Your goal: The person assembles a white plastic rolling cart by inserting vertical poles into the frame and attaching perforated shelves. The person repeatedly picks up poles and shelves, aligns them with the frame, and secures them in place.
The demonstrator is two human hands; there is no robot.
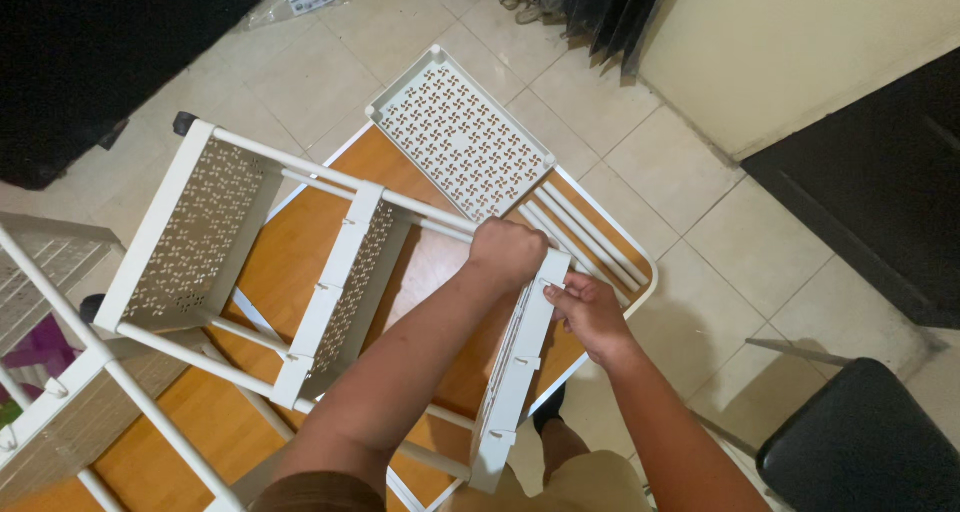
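A white plastic shelf rack [200, 232] with perforated trays and thin white poles lies on its side across a small wooden table [290, 252]. My left hand [508, 252] is closed over the top corner of the nearest tray [515, 372], where a pole meets it. My right hand [590, 312] pinches the same tray's edge just beside that corner. A loose perforated white tray [460, 132] lies flat at the table's far end. Several loose white poles [590, 234] lie next to it.
The table stands on a beige tiled floor [700, 172]. A black chair seat [865, 442] is at the lower right. Another white rack [50, 372] stands at the left edge. Dark furniture [100, 42] fills the upper left, and a dark cabinet [880, 192] is on the right.
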